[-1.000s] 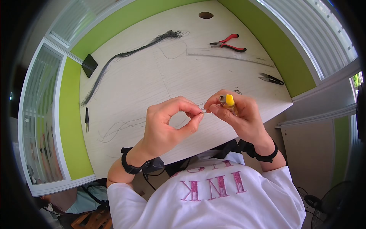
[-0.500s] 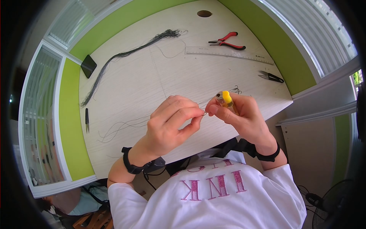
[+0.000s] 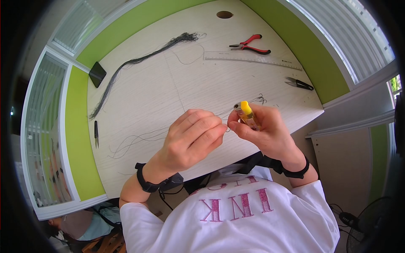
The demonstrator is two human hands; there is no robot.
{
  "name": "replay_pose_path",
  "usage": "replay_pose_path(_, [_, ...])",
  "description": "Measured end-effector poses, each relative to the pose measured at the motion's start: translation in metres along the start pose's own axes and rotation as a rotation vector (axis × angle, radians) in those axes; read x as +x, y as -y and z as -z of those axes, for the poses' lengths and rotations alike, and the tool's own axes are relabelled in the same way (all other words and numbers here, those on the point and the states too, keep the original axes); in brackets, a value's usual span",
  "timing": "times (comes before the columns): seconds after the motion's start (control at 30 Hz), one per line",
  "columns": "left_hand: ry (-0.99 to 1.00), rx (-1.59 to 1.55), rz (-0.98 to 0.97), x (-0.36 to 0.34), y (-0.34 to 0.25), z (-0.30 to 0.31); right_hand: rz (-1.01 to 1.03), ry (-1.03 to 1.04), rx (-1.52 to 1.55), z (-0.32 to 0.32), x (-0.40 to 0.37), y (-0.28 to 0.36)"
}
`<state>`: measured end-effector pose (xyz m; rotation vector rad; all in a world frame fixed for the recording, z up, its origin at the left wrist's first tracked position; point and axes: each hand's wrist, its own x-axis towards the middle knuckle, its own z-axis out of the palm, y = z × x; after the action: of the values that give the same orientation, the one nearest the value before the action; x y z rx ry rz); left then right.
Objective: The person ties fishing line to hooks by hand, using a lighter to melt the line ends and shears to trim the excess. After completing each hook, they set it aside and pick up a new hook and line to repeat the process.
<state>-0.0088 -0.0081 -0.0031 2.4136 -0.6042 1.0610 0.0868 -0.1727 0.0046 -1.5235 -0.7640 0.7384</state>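
My left hand is closed, its fingertips pinched on a small thin hook between the two hands. In my right hand is a clear lighter with a yellow top, held upright and tilted, with the thumb and forefinger tips close to the hook. Thin dark lines run over the table on the left of my hands. Several dark hooks lie just beyond the lighter.
On the white table lie a bundle of dark line, red-handled pliers, a clear ruler, black snips, tweezers and a dark phone-like slab. A round hole is at the far edge.
The lighter has shifted slightly left in my right hand. My left hand has turned a little, its fingers now closer together. The small hook shows lower between the fingertips.
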Motion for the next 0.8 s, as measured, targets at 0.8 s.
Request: replay_pose_path(0.8, [0.119,-1.221,1.212,-0.003,-0.006,0.008,-0.208,0.357,0.303,0.020,0.003,0.005])
